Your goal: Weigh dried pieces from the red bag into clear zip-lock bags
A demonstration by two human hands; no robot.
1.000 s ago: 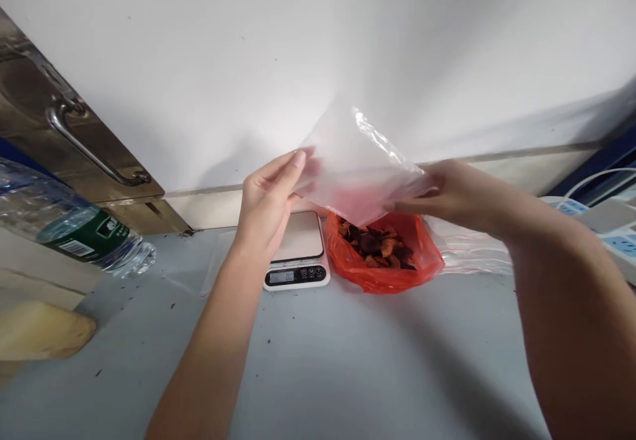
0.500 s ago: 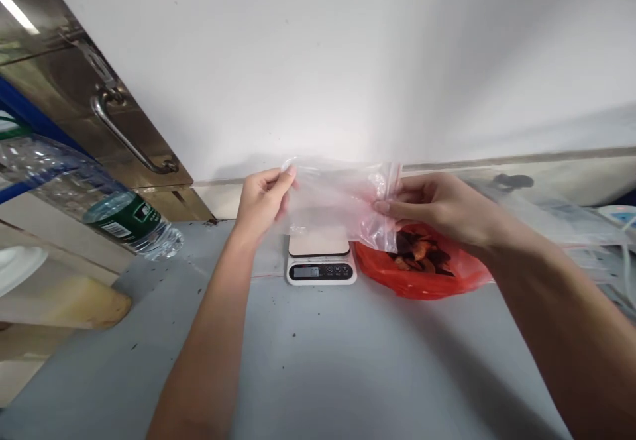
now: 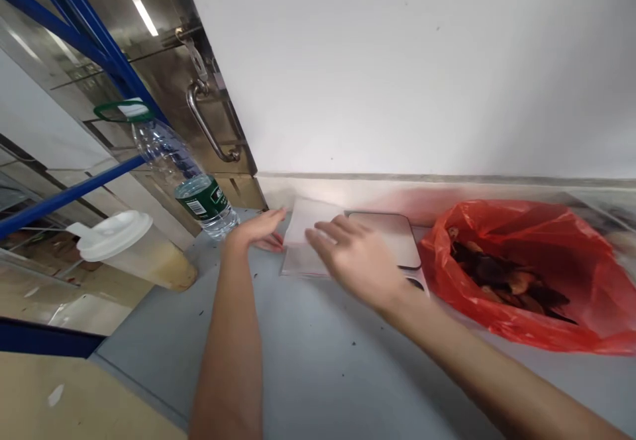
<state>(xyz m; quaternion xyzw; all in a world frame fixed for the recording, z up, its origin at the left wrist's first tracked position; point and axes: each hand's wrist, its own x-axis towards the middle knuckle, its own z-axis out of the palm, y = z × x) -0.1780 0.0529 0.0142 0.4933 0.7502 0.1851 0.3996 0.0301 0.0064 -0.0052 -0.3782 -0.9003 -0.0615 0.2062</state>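
My left hand [image 3: 261, 229] is open, fingers stretched out beside the left edge of a flat stack of whitish plastic bags [image 3: 305, 258]. Over the right part of that stack hovers my right hand [image 3: 354, 248], slightly blurred, its fingers apart and nothing visible in them. Whether it touches the bags I cannot tell. A white digital scale [image 3: 385, 236] stands just right of the stack, partly covered by my right hand and wrist. Its display is hidden. Right of the scale sits an open red plastic bag [image 3: 467, 301] with dark brown dried pieces [image 3: 517, 281] inside.
A large water bottle [image 3: 201, 198] with a green label stands at the left, near a lidded plastic jug [image 3: 144, 254] with yellowish contents. Behind the grey table [image 3: 318, 374] rises a white wall [image 3: 397, 82]. Blue shelf bars [image 3: 74, 195] are on the far left.
The clear zip bag stretched between both hands is no longer held. Both hands have opened and are now left of the scale. The view has turned left.
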